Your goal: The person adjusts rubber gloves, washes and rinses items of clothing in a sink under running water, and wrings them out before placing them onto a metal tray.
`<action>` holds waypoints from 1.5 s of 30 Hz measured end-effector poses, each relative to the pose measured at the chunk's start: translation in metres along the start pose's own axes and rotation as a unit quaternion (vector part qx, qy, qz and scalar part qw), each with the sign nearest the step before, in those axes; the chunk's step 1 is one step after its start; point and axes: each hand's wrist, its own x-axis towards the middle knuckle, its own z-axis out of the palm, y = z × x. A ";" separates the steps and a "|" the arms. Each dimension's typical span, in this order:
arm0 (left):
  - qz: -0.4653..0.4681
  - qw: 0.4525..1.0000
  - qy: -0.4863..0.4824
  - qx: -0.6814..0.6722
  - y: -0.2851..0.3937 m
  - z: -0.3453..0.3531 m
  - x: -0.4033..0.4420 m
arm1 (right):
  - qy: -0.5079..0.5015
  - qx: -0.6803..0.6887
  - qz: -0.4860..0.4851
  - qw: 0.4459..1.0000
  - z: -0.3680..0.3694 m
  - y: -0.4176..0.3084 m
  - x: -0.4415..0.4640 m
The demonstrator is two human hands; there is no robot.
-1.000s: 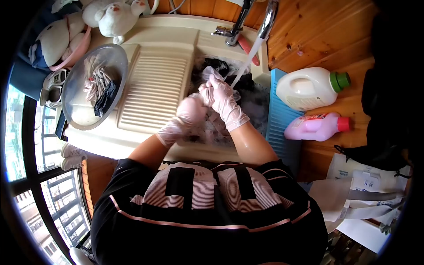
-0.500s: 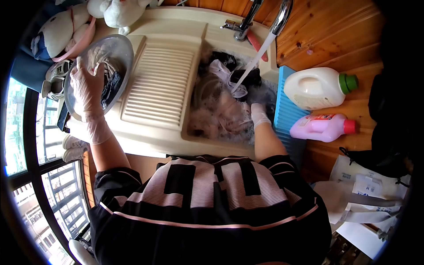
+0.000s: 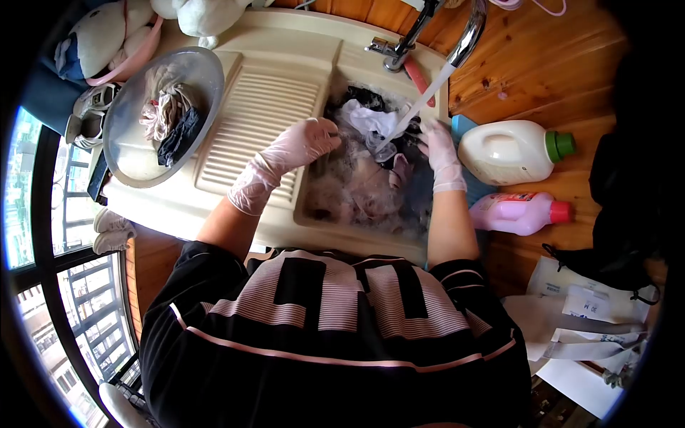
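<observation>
My left hand (image 3: 303, 146), in a thin whitish glove, hovers over the sink's left edge with its fingers curled apart and nothing in them. At the sink's right side, my right hand (image 3: 439, 150), gloved too, has its fingers spread beside the wet laundry and holds nothing that shows. White cloth (image 3: 369, 120), dark cloth (image 3: 364, 96) and pinkish cloth (image 3: 371, 189) lie in foamy water in the sink (image 3: 321, 232). Water runs from the faucet (image 3: 467, 39) onto the clothes. On the left, a clear basin (image 3: 125, 157) holds light cloth (image 3: 168, 118) and dark cloth (image 3: 178, 139).
A ribbed draining board (image 3: 257, 118) adjoins the sink. To the right stand a white detergent bottle (image 3: 510, 152) with a green cap and a pink bottle (image 3: 517, 212). Plush toys (image 3: 96, 43) and sneakers (image 3: 89, 118) are at the left; a red-handled item (image 3: 419, 80) lies behind the sink.
My left hand has moved from the basin back to the sink. My right hand has risen along the sink's right side. The white cloth is more spread out, and the view has shifted slightly.
</observation>
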 end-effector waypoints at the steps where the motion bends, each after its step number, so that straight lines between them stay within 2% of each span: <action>1: -0.022 0.999 -0.014 -0.021 -0.009 0.005 0.000 | 0.054 -0.215 -0.074 0.972 -0.011 0.026 0.013; 3: -0.083 0.994 -0.058 -0.040 -0.004 0.007 -0.004 | 0.198 -0.243 -0.164 0.936 -0.017 0.128 0.064; 4: -0.089 0.993 -0.065 -0.041 -0.003 0.008 -0.007 | 0.170 -0.345 -0.124 0.915 -0.014 0.130 0.067; 6: -0.101 0.991 -0.078 -0.043 -0.004 0.010 -0.009 | 0.098 -0.545 -0.065 0.830 -0.006 0.124 0.065; 10: -0.124 0.985 -0.096 -0.073 -0.008 0.013 -0.008 | 0.052 -0.449 -0.012 0.892 0.008 0.099 0.021; 11: -0.126 0.982 -0.099 -0.095 -0.009 0.016 -0.006 | 0.030 -0.364 -0.028 0.931 0.005 0.097 0.013; 12: -0.130 0.979 -0.102 -0.116 -0.009 0.019 -0.003 | -0.024 -0.196 -0.049 0.979 0.001 0.093 0.007; 13: -0.133 0.976 -0.106 -0.136 -0.009 0.021 -0.001 | -0.085 -0.034 -0.057 0.994 -0.005 0.086 0.003; 14: -0.134 0.975 -0.110 -0.143 -0.007 0.024 0.001 | -0.139 0.063 -0.063 0.986 -0.009 0.066 -0.006; 17: -0.118 0.973 -0.116 -0.159 -0.006 0.031 0.012 | -0.178 -0.013 -0.059 0.982 -0.010 -0.021 -0.041; 18: -0.123 0.972 -0.122 -0.157 -0.005 0.034 0.017 | -0.211 -0.059 -0.117 0.969 -0.012 -0.036 -0.038; 20: -0.134 0.970 -0.133 -0.154 -0.001 0.038 0.025 | -0.226 -0.060 -0.181 0.955 -0.008 -0.078 -0.056; 22: -0.111 0.973 -0.128 -0.158 0.001 0.045 0.034 | -0.219 -0.023 -0.197 0.955 -0.003 -0.111 -0.072; 24: -0.063 0.983 -0.097 -0.139 0.003 0.055 0.044 | -0.218 0.079 -0.201 0.952 0.004 -0.137 -0.093; 25: -0.051 0.992 -0.100 -0.060 0.014 0.054 0.050 | -0.223 0.140 -0.207 0.942 0.007 -0.147 -0.101; 28: 0.217 0.973 0.030 -0.077 0.016 0.077 0.065 | -0.238 0.259 -0.251 0.902 -0.001 -0.168 -0.101; 29: 0.106 0.990 -0.008 -0.093 0.025 0.075 0.062 | -0.233 0.285 -0.279 0.887 -0.001 -0.178 -0.108; 31: 0.107 0.954 -0.025 -0.278 0.019 0.079 0.075 | -0.219 0.309 -0.301 0.875 -0.004 -0.189 -0.117; 32: 0.109 0.924 -0.034 -0.366 0.017 0.078 0.082 | -0.201 0.305 -0.279 0.888 -0.007 -0.188 -0.115; 33: 0.066 0.919 -0.055 -0.385 0.013 0.072 0.085 | -0.184 0.301 -0.258 0.899 -0.010 -0.183 -0.109; 34: 0.067 0.918 -0.065 -0.386 0.006 0.064 0.081 | -0.166 0.296 -0.237 0.910 -0.011 -0.176 -0.104; 35: 0.068 0.916 -0.075 -0.387 0.008 0.053 0.073 | -0.068 0.241 -0.239 0.938 -0.009 -0.162 -0.101; 36: -0.088 0.800 -0.130 -0.580 0.013 0.044 0.067 | 0.022 0.188 -0.223 0.956 -0.010 -0.143 -0.087; 37: -0.091 0.824 -0.127 -0.545 0.004 0.039 0.068 | 0.064 0.085 -0.194 0.975 -0.012 -0.126 -0.078; 38: -0.078 0.811 -0.127 -0.565 0.002 0.036 0.068 | -0.016 0.015 -0.204 0.979 -0.019 -0.109 -0.065; 40: -0.053 0.785 -0.130 -0.603 0.002 0.032 0.067 | -0.018 -0.160 -0.228 0.960 -0.020 -0.074 -0.044; 41: -0.023 0.736 -0.188 -0.650 0.005 0.030 0.066 | -0.017 -0.185 -0.220 0.957 -0.016 -0.061 -0.038; 44: -0.055 0.632 -0.167 -0.755 0.010 0.034 0.069 | -0.069 -0.321 -0.162 0.931 -0.007 -0.042 -0.038; 45: -0.098 0.611 -0.111 -0.778 0.015 0.040 0.073 | -0.109 -0.326 -0.178 0.922 -0.001 -0.044 -0.045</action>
